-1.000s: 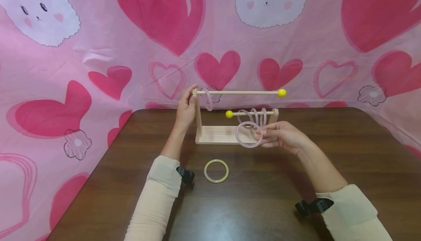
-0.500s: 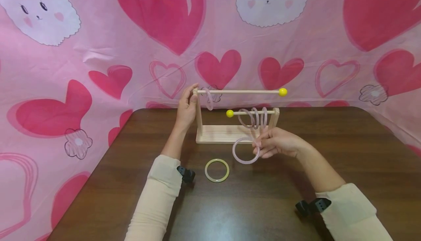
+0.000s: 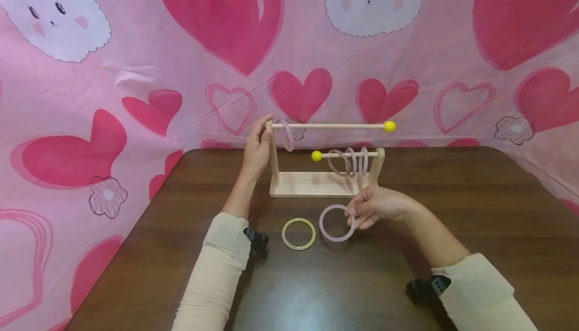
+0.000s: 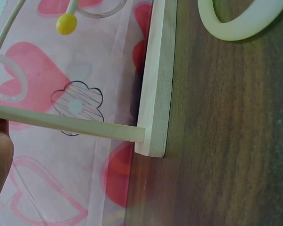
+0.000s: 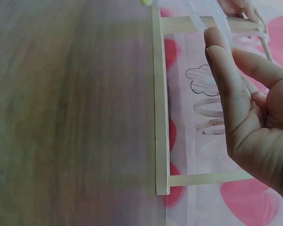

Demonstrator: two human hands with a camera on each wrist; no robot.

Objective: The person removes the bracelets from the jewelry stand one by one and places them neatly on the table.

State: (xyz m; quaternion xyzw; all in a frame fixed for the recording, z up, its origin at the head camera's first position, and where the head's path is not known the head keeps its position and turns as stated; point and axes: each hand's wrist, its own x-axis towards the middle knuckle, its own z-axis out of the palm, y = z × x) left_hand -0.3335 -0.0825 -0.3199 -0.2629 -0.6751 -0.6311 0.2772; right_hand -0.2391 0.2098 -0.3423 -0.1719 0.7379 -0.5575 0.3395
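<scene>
A wooden bangle stand (image 3: 316, 185) rests on the table, with a long upper rod and a shorter lower rod, each tipped with a yellow ball. My left hand (image 3: 257, 152) grips the top of its left post. In front of the base, my right hand (image 3: 380, 208) pinches the right side of a pale purple bangle (image 3: 321, 223) between thumb and fingers. To that bangle's left, a yellow-green bangle (image 3: 298, 248) lies flat on the table. One pale purple bangle (image 3: 290, 142) hangs near the left end of the upper rod, and three purplish bangles (image 3: 364, 162) hang on the lower one.
The dark wooden table (image 3: 289, 291) reaches back to a pink cloth (image 3: 199, 70) printed with hearts and faces. Black wrist cameras sit on both cuffs, the left camera (image 3: 257, 239) close to the yellow-green bangle.
My right hand has come down and toward me with the pale purple bangle, from before the lower rod to beside the yellow-green bangle. The left hand keeps its hold on the post.
</scene>
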